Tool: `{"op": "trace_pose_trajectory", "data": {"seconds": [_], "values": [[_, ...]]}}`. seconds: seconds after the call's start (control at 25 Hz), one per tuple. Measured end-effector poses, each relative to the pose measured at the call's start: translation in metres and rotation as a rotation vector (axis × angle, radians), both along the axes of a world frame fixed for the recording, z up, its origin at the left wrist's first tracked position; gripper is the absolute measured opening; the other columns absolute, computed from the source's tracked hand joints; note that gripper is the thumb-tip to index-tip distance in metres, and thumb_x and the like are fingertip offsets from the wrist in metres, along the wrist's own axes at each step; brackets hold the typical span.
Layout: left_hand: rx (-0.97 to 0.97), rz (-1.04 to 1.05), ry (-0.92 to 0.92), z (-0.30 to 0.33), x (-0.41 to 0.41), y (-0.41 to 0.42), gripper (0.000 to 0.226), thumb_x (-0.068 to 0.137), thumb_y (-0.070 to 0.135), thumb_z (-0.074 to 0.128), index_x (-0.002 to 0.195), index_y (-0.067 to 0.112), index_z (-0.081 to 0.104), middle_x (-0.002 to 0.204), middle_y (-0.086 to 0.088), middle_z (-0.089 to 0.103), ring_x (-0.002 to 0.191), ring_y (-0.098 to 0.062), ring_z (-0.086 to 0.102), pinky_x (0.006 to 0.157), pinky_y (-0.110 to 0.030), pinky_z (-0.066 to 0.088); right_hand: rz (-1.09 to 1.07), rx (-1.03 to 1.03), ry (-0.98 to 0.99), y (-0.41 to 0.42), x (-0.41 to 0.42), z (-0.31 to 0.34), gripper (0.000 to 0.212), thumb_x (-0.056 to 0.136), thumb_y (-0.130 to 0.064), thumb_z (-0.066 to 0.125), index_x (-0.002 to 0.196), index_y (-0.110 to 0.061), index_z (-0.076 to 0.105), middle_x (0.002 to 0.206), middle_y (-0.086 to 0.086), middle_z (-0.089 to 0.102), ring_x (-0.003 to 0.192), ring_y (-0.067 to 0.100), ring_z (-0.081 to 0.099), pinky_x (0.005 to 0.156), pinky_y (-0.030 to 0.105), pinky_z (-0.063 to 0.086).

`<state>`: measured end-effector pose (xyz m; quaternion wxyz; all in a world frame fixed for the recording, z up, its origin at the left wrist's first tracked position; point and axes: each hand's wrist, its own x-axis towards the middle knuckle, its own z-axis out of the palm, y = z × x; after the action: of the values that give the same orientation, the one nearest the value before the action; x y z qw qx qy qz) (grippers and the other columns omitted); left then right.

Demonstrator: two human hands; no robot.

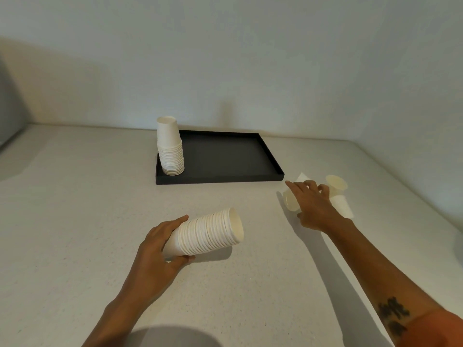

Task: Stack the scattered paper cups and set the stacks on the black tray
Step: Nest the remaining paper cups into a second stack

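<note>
My left hand (160, 249) grips a long stack of white paper cups (210, 231) by its closed end, held sideways just above the counter with the open mouth facing right. Over to the right, my right hand (313, 206) lies over a single cup on its side (290, 200), fingers spread around it. Another cup (337, 182) and a third one (343, 206) lie just beyond that hand. An upside-down stack of cups (171, 149) stands in the left end of the black tray (225, 179).
The pale speckled counter (75, 221) meets a white wall behind the tray and another wall on the right. A grey object sits at the far left edge (7, 116). A round pale shape shows at the right edge (459, 246).
</note>
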<state>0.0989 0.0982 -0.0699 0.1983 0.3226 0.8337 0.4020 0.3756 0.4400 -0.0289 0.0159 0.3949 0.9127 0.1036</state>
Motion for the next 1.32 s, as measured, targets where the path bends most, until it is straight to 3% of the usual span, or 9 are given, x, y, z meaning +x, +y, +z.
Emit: {"op": "trace_pose_trajectory", "data": {"seconds": [0.04,0.2,0.28,0.44,0.6,0.8,1.0,1.16,1.32], "values": [[-0.164,0.012,-0.007,-0.003,0.006,0.004,0.062,0.096,0.023,0.072,0.151,0.016,0.044,0.15,0.004,0.054,0.135,-0.012,0.055,0.115,-0.019,0.037,0.002,0.008,0.013,0.002,-0.003,-0.005,0.111,0.073,-0.02,0.09,0.163,-0.03,0.026,0.159,-0.001,0.047,0.146,0.029,0.034,0.118,0.055,0.024],[0.087,-0.198,0.05,-0.003,0.001,0.004,0.076,0.08,0.022,0.088,0.147,0.03,0.053,0.142,0.026,0.05,0.128,0.005,0.049,0.108,-0.015,0.037,0.002,0.033,0.09,-0.004,-0.009,-0.008,0.091,0.082,-0.027,0.086,0.159,-0.031,0.038,0.155,-0.001,0.054,0.143,0.028,0.042,0.119,0.056,0.027],[0.052,-0.038,0.051,0.002,-0.003,0.006,0.074,0.083,0.018,0.086,0.149,0.021,0.051,0.147,0.01,0.053,0.128,-0.006,0.053,0.112,-0.023,0.04,-0.01,-0.016,0.287,-0.017,-0.011,-0.002,0.083,0.084,-0.031,0.087,0.155,-0.029,0.044,0.151,0.0,0.057,0.137,0.027,0.047,0.117,0.055,0.033],[0.185,-0.17,0.051,0.0,0.0,0.008,0.075,0.082,0.021,0.087,0.148,0.026,0.052,0.146,0.02,0.051,0.133,0.001,0.048,0.112,-0.019,0.038,-0.013,-0.444,0.926,-0.077,-0.019,0.021,0.079,0.081,-0.052,0.087,0.15,-0.038,0.051,0.138,-0.022,0.059,0.119,0.008,0.061,0.094,0.017,0.051],[0.041,0.175,-0.018,0.007,0.003,0.018,0.069,0.086,0.005,0.079,0.148,0.001,0.048,0.148,-0.018,0.053,0.134,-0.036,0.052,0.116,-0.044,0.037,0.024,-0.777,1.265,-0.145,-0.03,0.045,0.072,0.074,-0.076,0.079,0.138,-0.05,0.06,0.13,-0.022,0.068,0.118,0.005,0.067,0.08,0.014,0.059],[0.23,-0.093,0.034,-0.001,-0.002,-0.005,0.079,0.077,0.014,0.09,0.147,0.017,0.054,0.145,-0.003,0.059,0.13,-0.025,0.058,0.111,-0.041,0.047,0.083,-0.819,1.224,-0.189,-0.052,0.045,0.06,0.083,-0.058,0.082,0.137,-0.046,0.058,0.13,-0.023,0.065,0.121,0.006,0.066,0.086,0.022,0.062],[0.236,-0.225,0.037,0.0,-0.004,-0.007,0.076,0.08,0.033,0.087,0.144,0.047,0.047,0.139,0.037,0.047,0.129,0.012,0.047,0.102,-0.004,0.039,0.114,-0.726,1.059,-0.208,-0.062,0.037,0.066,0.08,-0.047,0.086,0.136,-0.05,0.051,0.136,-0.027,0.059,0.121,-0.002,0.061,0.088,0.011,0.056],[-0.012,-0.132,-0.14,-0.01,-0.003,-0.001,0.065,0.091,0.015,0.077,0.149,0.013,0.048,0.148,-0.001,0.056,0.133,-0.018,0.056,0.113,-0.025,0.041,0.153,-0.742,0.969,-0.219,-0.062,0.034,0.075,0.076,-0.049,0.086,0.14,-0.051,0.046,0.138,-0.034,0.053,0.122,-0.006,0.059,0.091,0.004,0.05],[-0.165,-0.029,-0.086,-0.004,0.001,0.005,0.059,0.096,0.022,0.072,0.149,0.014,0.047,0.148,-0.001,0.056,0.133,-0.016,0.056,0.114,-0.025,0.04,0.162,-0.771,0.912,-0.22,-0.053,0.036,0.077,0.079,-0.053,0.085,0.144,-0.055,0.043,0.14,-0.044,0.05,0.13,-0.01,0.053,0.093,0.002,0.048]]}}
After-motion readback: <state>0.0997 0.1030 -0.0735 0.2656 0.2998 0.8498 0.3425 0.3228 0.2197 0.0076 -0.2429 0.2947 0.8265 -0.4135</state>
